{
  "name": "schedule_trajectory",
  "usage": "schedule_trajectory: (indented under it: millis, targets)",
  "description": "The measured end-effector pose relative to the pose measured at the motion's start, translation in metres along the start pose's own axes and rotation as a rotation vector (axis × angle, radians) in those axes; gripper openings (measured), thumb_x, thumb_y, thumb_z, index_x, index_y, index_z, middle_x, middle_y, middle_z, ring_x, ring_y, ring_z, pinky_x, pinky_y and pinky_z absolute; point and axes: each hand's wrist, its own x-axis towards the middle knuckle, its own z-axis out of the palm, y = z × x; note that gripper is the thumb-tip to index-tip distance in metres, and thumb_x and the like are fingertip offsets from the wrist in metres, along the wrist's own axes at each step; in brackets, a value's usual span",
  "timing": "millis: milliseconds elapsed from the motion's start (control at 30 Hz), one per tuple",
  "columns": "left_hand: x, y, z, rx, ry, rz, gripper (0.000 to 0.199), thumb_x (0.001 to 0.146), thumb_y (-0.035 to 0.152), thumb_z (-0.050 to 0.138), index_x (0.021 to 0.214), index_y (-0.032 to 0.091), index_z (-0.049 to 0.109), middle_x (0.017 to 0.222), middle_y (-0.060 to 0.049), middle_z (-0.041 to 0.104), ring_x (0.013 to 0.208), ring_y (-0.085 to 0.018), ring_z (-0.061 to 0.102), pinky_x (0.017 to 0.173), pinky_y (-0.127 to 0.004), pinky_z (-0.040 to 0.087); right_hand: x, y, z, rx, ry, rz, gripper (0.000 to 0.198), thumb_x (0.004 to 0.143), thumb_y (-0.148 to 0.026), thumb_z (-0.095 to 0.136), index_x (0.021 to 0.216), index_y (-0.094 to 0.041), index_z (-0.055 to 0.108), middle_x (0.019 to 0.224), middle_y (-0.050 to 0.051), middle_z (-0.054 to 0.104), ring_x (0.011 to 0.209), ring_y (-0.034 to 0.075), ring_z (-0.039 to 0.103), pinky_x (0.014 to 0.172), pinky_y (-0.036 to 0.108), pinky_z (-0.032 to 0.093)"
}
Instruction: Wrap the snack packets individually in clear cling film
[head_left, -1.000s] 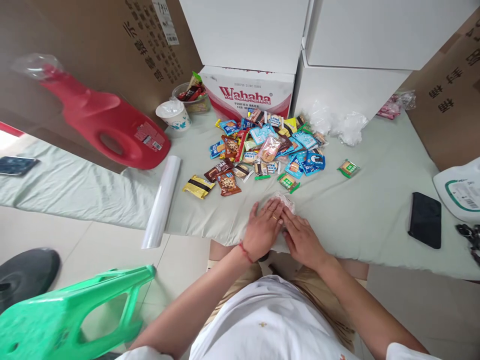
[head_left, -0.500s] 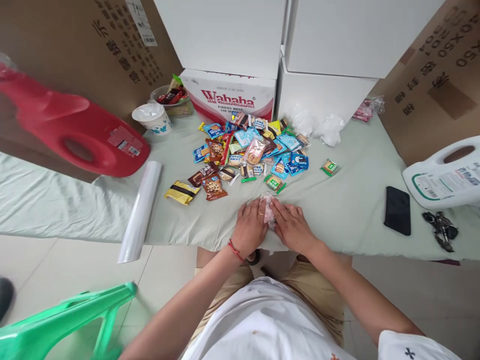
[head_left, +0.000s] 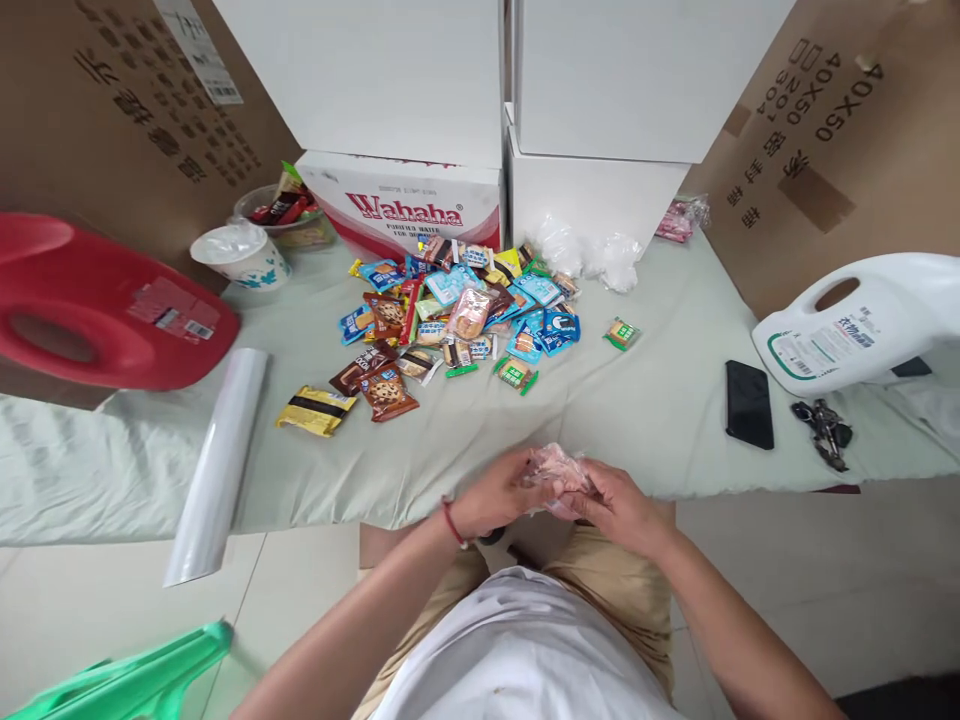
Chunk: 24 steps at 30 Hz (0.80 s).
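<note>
Near the table's front edge, my left hand [head_left: 496,497] and my right hand [head_left: 621,508] both grip a crumpled clear plastic bag [head_left: 556,468] with something pinkish in it. Fingers and thumbs close on its two sides, and what exactly lies inside is hard to make out. Beyond my hands, a heap of small wrapped snacks [head_left: 469,314] covers the middle of the table. A green-ended snack packet [head_left: 515,375] lies at its near side, and another small green packet [head_left: 622,333] sits apart on the right. A yellow packet [head_left: 315,411] rests at the heap's left.
On the left are a red jug [head_left: 112,310], a paper cup [head_left: 241,262], a tub of snacks [head_left: 307,228] and a white roll [head_left: 217,465] overhanging the edge. White boxes [head_left: 592,200] stand behind. A phone [head_left: 748,404], keys [head_left: 825,432] and a white jug [head_left: 855,325] lie right.
My hands, which lay flat over the plastic bag on the table, have lifted it and now hold it between their fingers, nearer my body. The whole view has shifted sideways.
</note>
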Motion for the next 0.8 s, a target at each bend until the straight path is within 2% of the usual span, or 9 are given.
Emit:
schedule_trajectory:
  millis: [67,167,300,400,433,500,600,700,800]
  targets:
    - [0.014,-0.017,0.019,-0.129,0.026,-0.028,0.047,0.081,0.063,0.070,0.094,0.017,0.068,0.090,-0.006,0.072,0.084,-0.020,0.064,0.079,-0.031,0.051,-0.013,0.002,-0.004,0.116,0.004,0.133,0.032,0.099,-0.049,0.055,0.115,-0.022,0.061,0.102,0.004,0.071,0.090,0.020,0.066,0.080,0.031,0.053]
    - [0.029,-0.026,0.037,-0.278,0.078,-0.100,0.050,0.075,0.065,0.075,0.096,0.020,0.065,0.091,-0.004,0.069,0.082,-0.020,0.064,0.073,-0.030,0.051,-0.028,0.009,-0.029,0.206,0.043,0.239,0.043,0.096,-0.052,0.057,0.129,-0.024,0.058,0.119,0.006,0.071,0.107,0.023,0.066,0.093,0.034,0.051]
    - [0.020,-0.016,0.023,-0.195,0.291,-0.103,0.047,0.074,0.062,0.077,0.091,0.021,0.064,0.086,-0.002,0.063,0.078,-0.017,0.059,0.070,-0.028,0.049,-0.021,0.034,-0.109,-0.003,0.136,0.392,0.043,0.084,-0.058,0.070,0.106,-0.021,0.071,0.100,0.006,0.074,0.093,0.025,0.067,0.081,0.033,0.052]
    - [-0.004,-0.007,-0.007,-0.100,0.437,-0.104,0.044,0.080,0.062,0.072,0.085,0.018,0.066,0.081,-0.003,0.063,0.077,-0.016,0.057,0.073,-0.028,0.048,0.025,0.055,-0.187,0.071,-0.023,0.601,0.038,0.074,-0.051,0.082,0.089,-0.017,0.074,0.077,0.004,0.071,0.070,0.019,0.063,0.062,0.028,0.047]
    - [-0.013,-0.004,-0.017,-0.099,0.494,-0.115,0.044,0.081,0.061,0.072,0.084,0.018,0.066,0.083,-0.004,0.065,0.078,-0.017,0.058,0.074,-0.029,0.049,0.049,0.060,-0.213,0.113,0.039,0.687,0.037,0.072,-0.046,0.084,0.087,-0.014,0.073,0.074,0.005,0.070,0.064,0.018,0.061,0.058,0.026,0.045]
    - [-0.032,0.000,-0.036,-0.102,0.624,-0.134,0.044,0.079,0.061,0.074,0.086,0.018,0.067,0.085,-0.005,0.067,0.078,-0.018,0.061,0.073,-0.030,0.050,0.105,0.065,-0.262,0.163,0.426,0.817,0.030,0.072,-0.031,0.085,0.078,-0.008,0.067,0.073,0.010,0.068,0.060,0.015,0.061,0.058,0.028,0.043]
    - [-0.061,0.008,-0.055,-0.096,0.903,-0.100,0.043,0.077,0.055,0.079,0.100,0.021,0.066,0.096,-0.006,0.071,0.082,-0.019,0.064,0.070,-0.030,0.051,0.188,0.067,-0.315,0.160,0.627,0.776,0.033,0.100,-0.037,0.047,0.081,-0.010,0.054,0.098,0.023,0.065,0.073,0.012,0.066,0.065,0.034,0.045]
    - [-0.097,0.020,-0.068,0.004,1.192,-0.003,0.038,0.079,0.050,0.078,0.103,0.022,0.066,0.100,-0.005,0.070,0.077,-0.016,0.060,0.065,-0.028,0.048,0.240,0.076,-0.327,0.146,0.751,0.820,0.025,0.101,-0.038,0.045,0.083,-0.020,0.043,0.114,0.030,0.058,0.074,0.013,0.067,0.067,0.043,0.047]
    - [-0.145,0.025,-0.091,0.190,1.582,0.050,0.026,0.085,0.044,0.069,0.087,0.019,0.064,0.082,-0.001,0.066,0.064,-0.013,0.050,0.059,-0.027,0.040,0.250,0.094,-0.296,0.173,0.875,0.643,0.020,0.095,-0.015,0.057,0.082,-0.023,0.045,0.098,0.012,0.063,0.067,0.013,0.067,0.074,0.045,0.049]
